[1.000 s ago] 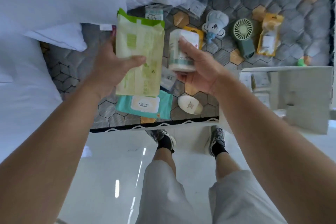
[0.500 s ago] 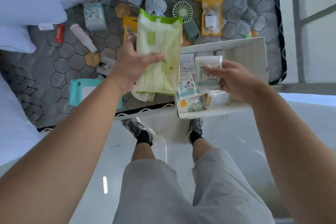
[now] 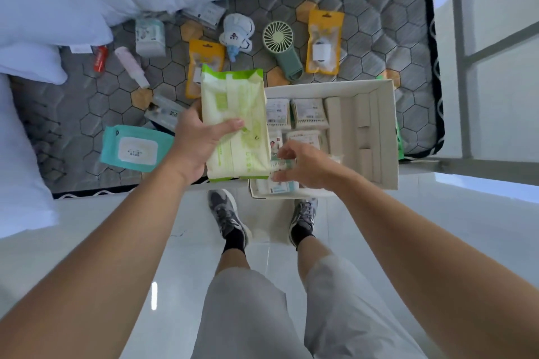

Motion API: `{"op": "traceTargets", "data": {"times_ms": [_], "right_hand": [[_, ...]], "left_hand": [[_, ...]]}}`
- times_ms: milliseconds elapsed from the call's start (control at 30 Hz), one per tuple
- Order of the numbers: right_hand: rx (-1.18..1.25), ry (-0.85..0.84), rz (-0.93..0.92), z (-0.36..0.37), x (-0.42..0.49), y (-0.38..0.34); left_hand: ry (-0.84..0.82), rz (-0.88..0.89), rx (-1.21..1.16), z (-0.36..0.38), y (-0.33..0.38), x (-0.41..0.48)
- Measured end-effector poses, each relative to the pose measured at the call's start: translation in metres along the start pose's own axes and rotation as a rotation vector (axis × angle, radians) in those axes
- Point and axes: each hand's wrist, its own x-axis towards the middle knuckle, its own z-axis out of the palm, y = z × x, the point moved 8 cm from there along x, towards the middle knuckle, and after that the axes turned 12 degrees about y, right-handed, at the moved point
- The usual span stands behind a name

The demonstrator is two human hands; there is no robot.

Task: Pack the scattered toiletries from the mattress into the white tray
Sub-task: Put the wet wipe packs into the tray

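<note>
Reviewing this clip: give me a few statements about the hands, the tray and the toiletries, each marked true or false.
1. The left hand grips the green wipes pack. True.
2. The right hand is over the white tray. True.
3. The teal wipes pack lies in the white tray. False: it lies on the mattress.
4. The right hand holds the green fan. False: the fan lies on the mattress, untouched.

Small packets [image 3: 309,114] fill the white tray's [image 3: 320,85] left side, and cardboard dividers [image 3: 361,125] fill its right. The green wipes pack [image 3: 236,125] blocks the left rim, and the right hand [image 3: 306,166] covers the near packets. The far rim is reachable from above.
</note>
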Motion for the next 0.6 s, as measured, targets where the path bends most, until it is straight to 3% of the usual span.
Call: {"op": "traceTargets", "data": {"times_ms": [133,233,300,367,467,600], "right_hand": [[-0.180,0.264,-0.152,-0.008,-0.004,-0.006],[-0.010,0.484,-0.181,-0.031,-0.018,-0.004],[0.470,0.430,0.036,-0.043,-0.023,0.020],[0.920,0.247,0.194,-0.041,-0.027,0.038],[0.950,0.168,0.198,-0.047,-0.031,0.046],[0.959,0.413,0.256,-0.078,-0.030,0.071]], "left_hand": [[-0.006,-0.035,0.007,0.013,-0.007,-0.001],[-0.020,-0.043,0.003,0.023,-0.010,-0.001],[-0.030,-0.062,-0.021,0.032,-0.012,-0.002],[-0.053,-0.083,-0.051,0.048,-0.015,-0.004],[-0.128,-0.111,-0.059,0.087,-0.022,-0.010],[-0.232,-0.133,0.032,0.150,-0.032,-0.019]]}}
